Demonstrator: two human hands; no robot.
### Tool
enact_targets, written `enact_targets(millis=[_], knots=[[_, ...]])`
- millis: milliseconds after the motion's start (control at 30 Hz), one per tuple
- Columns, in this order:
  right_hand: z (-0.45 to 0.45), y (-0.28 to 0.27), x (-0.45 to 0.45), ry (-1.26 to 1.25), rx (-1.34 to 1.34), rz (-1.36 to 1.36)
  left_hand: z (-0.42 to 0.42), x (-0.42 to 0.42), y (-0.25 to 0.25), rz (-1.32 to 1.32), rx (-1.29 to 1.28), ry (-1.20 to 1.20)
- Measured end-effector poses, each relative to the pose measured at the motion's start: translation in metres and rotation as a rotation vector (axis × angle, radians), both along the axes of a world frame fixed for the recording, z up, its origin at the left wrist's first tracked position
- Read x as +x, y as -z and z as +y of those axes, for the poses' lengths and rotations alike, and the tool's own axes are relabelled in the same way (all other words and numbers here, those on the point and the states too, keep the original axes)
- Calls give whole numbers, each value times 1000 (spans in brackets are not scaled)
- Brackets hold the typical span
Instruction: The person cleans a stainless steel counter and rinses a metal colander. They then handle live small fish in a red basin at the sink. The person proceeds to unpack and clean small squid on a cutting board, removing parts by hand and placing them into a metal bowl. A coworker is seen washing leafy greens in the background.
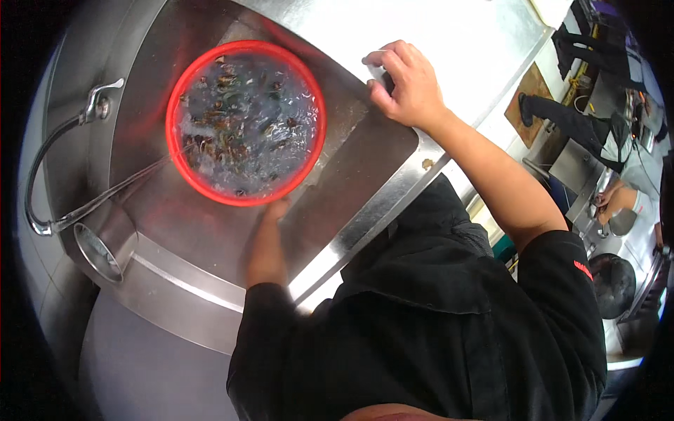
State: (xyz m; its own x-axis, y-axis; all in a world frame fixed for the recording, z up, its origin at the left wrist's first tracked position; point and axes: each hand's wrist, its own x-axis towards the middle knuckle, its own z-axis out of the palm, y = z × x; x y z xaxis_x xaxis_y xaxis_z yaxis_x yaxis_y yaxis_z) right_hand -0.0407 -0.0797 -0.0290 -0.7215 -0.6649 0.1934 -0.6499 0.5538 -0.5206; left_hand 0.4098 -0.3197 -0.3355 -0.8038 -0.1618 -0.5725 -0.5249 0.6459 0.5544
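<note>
A round red plastic basin (pixel 181 176) stands in a stainless steel sink (pixel 221 242), filled with cloudy water and many small dark pieces, perhaps shellfish. From a chrome faucet (pixel 43 228) at the left, a stream of water runs into the basin. My left hand (pixel 277 208) is at the basin's lower rim, its fingers mostly hidden beneath or behind it, so its grip cannot be made out. Over the steel counter's edge, right of the basin, my right hand (pixel 403 81) is raised with curled fingers around a small dark and clear object (pixel 383 76) that I cannot identify.
A metal cylinder with an open mouth (pixel 100 252) sits at the sink's left corner. The steel counter (pixel 463 47) adjoins the sink at the upper right. Farther right, people in dark trousers (pixel 568 123) stand near work surfaces, and a dark wok (pixel 611 284) is visible.
</note>
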Motion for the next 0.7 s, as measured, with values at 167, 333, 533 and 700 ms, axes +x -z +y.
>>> enact_targets(millis=[167,333,533,700], knots=[[3,5,0,-5,-7,42,21,-33,-27,-574,318,-137],[3,8,2,13,6,31,-3,-30,-67,-799,122,240],[0,-7,2,6,0,35,-19,6,-46,-98,-531,-64],[-4,-5,2,-31,-19,35,18,-36,-15,-159,99,-138]])
